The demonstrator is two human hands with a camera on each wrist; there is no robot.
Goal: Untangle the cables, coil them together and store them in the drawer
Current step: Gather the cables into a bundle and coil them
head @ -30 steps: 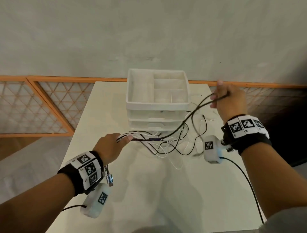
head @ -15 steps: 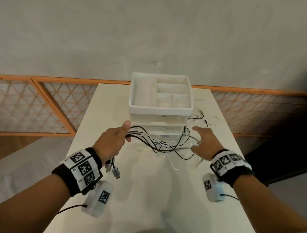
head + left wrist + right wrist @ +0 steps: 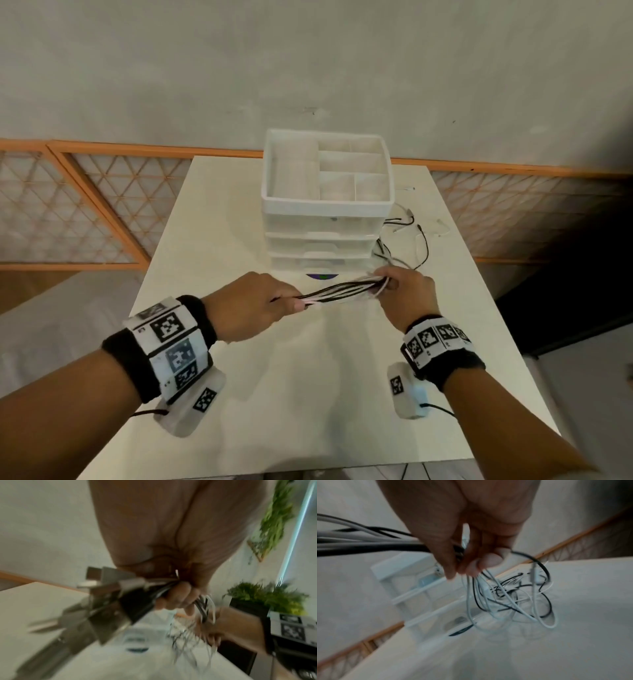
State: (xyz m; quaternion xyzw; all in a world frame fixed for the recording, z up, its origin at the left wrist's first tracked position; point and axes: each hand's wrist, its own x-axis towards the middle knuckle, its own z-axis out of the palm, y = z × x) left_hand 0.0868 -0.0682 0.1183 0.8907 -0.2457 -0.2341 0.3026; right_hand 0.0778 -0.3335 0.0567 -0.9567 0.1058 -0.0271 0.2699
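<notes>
Item: cables point(image 3: 337, 291), black and white, several. A second ago my right hand point(image 3: 406, 294) held one strand up and away; half a second ago it lay flat and empty over the loose tangle. Now its fingers are curled round the bunch, and my left hand point(image 3: 251, 305) is clamped on the plug ends, so a straight run spans between my two hands.

Remainder: loose loops point(image 3: 513, 601) trailing beyond and below my right hand onto the surface point(image 3: 325, 394), some running behind it beside the drawer unit point(image 3: 325, 219).

Status, as I judge it: strands gathered parallel, coiling can start; tail still unsorted. Drawers ahead of my hands look closed.
</notes>
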